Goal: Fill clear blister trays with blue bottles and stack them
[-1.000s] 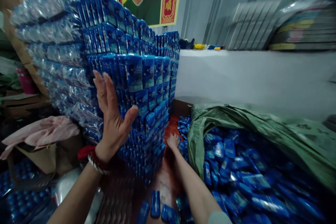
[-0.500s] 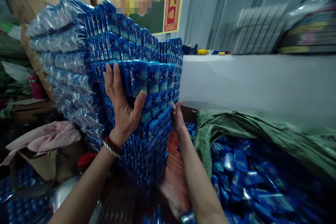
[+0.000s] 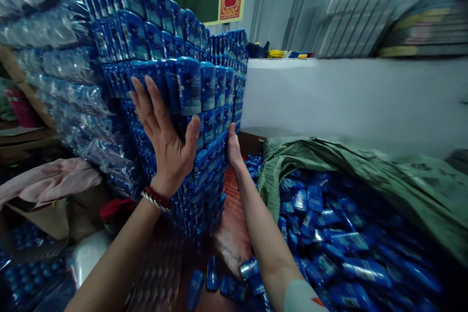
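A tall stack of small blue plastic bottles (image 3: 190, 85), set in tight rows, rises in front of me. My left hand (image 3: 166, 144) lies against its near face with fingers spread and pointing up, and a red and white bracelet circles that wrist. On the stack's right side rests my right hand (image 3: 234, 147), thumb up and palm toward the bottles; its other fingers are partly hidden. Neither hand grasps a single bottle. Left of this stack, more rows are wrapped in clear plastic film (image 3: 69, 66).
A green woven sack (image 3: 276, 170) full of loose blue bottles (image 3: 336, 234) stands at the right. Several bottles lie on the reddish surface (image 3: 234, 219) below my hands. Behind runs a white ledge (image 3: 310, 97). A pink cloth (image 3: 54, 180) and a red lid (image 3: 115, 209) are at left.
The view has come closer and tilted down, so the stack looks larger and more loose bottles show below. Both hands stay against the stack.
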A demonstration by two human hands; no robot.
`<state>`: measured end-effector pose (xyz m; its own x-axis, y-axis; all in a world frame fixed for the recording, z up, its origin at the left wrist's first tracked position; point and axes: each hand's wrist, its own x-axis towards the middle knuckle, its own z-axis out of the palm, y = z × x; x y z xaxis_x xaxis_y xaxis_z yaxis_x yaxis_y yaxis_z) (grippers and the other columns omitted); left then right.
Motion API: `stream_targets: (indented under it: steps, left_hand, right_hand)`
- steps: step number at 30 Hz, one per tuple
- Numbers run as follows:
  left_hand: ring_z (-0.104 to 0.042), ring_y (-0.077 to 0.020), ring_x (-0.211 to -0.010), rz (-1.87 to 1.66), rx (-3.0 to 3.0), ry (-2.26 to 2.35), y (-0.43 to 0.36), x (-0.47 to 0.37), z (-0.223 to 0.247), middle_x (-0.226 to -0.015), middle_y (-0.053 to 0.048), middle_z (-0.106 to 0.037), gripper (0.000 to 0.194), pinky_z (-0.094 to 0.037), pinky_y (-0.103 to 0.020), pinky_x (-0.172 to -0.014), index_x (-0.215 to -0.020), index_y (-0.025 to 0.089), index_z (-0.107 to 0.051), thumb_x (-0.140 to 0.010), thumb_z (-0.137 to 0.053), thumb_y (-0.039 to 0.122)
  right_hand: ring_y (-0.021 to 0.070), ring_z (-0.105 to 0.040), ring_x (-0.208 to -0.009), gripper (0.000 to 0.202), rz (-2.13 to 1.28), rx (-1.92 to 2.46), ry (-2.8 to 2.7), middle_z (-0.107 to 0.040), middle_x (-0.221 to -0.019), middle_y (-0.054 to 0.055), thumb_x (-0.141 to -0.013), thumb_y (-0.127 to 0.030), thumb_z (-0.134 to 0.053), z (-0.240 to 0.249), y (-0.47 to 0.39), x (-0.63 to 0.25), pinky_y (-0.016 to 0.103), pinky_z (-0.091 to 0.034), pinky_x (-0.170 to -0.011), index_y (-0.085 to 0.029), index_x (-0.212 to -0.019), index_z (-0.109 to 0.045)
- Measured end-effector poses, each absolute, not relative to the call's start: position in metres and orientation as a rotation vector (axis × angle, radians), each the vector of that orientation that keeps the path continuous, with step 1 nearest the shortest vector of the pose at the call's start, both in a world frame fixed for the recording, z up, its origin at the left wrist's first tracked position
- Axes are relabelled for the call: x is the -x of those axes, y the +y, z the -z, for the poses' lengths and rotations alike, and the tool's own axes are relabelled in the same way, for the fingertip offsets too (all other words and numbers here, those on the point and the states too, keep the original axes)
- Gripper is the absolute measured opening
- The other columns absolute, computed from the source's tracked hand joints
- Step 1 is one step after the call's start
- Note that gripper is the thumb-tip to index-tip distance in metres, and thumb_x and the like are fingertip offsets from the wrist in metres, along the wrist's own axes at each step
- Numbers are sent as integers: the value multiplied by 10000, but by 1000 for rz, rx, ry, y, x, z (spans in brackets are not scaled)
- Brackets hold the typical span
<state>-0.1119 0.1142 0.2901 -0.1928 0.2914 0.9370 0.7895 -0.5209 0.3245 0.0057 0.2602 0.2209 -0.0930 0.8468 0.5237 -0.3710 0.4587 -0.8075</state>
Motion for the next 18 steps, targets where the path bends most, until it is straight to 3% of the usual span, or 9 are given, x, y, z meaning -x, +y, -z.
stream_targets:
  steps: [3, 6, 8, 11, 15, 18]
  left_hand:
    - [114, -248, -1403, 1705, 1706, -1291, 111, 108, -266, -1539, -15, 93, 781, 56, -468, -1140, -1462, 206, 6, -874, -309, 612]
    - [80, -272, -1406, 1615, 1774, -1316, 110, 113, -241, -1542, -63, 47, 767, 40, -499, -1124, -1463, 197, -22, -876, -281, 616]
    - [64, -278, -1407, 1585, 1818, -1298, 110, 119, -226, -1543, -74, 31, 759, 28, -504, -1121, -1463, 199, -13, -877, -242, 623]
    - [88, -287, -1403, 1543, 1878, -1291, 109, 127, -207, -1541, -57, 75, 745, 45, -521, -1112, -1460, 226, 20, -881, -242, 614]
    - [180, -287, -1381, 1527, 2002, -1361, 94, 127, -173, -1507, -6, 237, 788, 55, -537, -1108, -1441, 274, 106, -883, -400, 508]
    - [105, -278, -1398, 1592, 2020, -1509, 64, 123, -129, -1524, -7, 180, 811, 15, -525, -1124, -1448, 285, 63, -863, -493, 358]
  right_hand:
    - [166, -639, -766, 721, -928, 645, -1195, -681, -772, 19, -830, -713, -222, -197, 262, -14, 278, -490, -724, -165, -1041, -640]
    - [145, -639, -830, 683, -666, 1191, -1229, -687, -957, 54, -919, -523, -47, -143, 262, -33, 260, -479, -748, -164, -1201, -554]
    - [173, -616, -934, 575, -600, 1465, -1282, -668, -1032, 98, -932, -401, -129, -97, 260, -45, 288, -460, -825, -121, -1181, -565]
    - [246, -556, -1072, 375, -602, 1734, -1390, -640, -1085, 154, -853, -273, -390, -33, 258, -51, 356, -399, -933, -105, -1086, -631]
    - [296, -231, -1351, 420, -527, 1999, -1567, -419, -1384, 153, -766, -144, -495, 12, 280, -43, 493, -161, -1073, -167, -1173, -597]
    - [303, -65, -1389, 434, -466, 2150, -1654, -305, -1466, 103, -808, -193, -462, 20, 310, -44, 595, -38, -1047, -225, -1231, -551]
